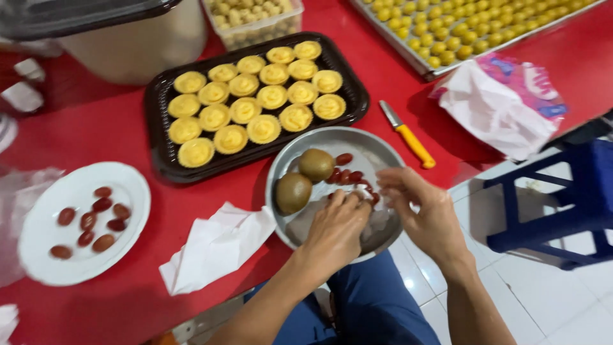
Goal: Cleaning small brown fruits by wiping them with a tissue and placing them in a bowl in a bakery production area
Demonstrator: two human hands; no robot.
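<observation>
- Hands meet over the near edge of the round metal pan [377, 148], which overhangs the edge of the red table [115, 128] just above the person's lap — close enough that both forearms can work without stretching.
- Left hand [335, 230] lies palm-down in the pan with its fingers curled narrowly over something at the fingertips; what it pinches is hidden, though it sits right where the red grapes [345, 174] trail off.
- Right hand [424, 214] hovers beside it, fingers bent in toward the same spot, partly closed; whether it actually grips a grape cannot be told, since motion blur smears the fingertips.
- Grapes in the pan lie in a loose line beside two brown kiwis [305, 177], which rest at the far-left side, out of the hands' way.
- White plate [124, 185] stands well apart to the left, with more red grapes [89, 223] spread singly on it — likely a place for finished ones, kept separate from those in the pan.
- Crumpled white tissue [214, 246] lies between plate and pan, within easy reach for wiping.
- Black tray [159, 153] of yellow tart shells [255, 102] sits just behind the pan, so the fruit is near them.
- Small knife with an orange handle [408, 137] rests on the table to the right of the pan, untouched, blade pointing away.
</observation>
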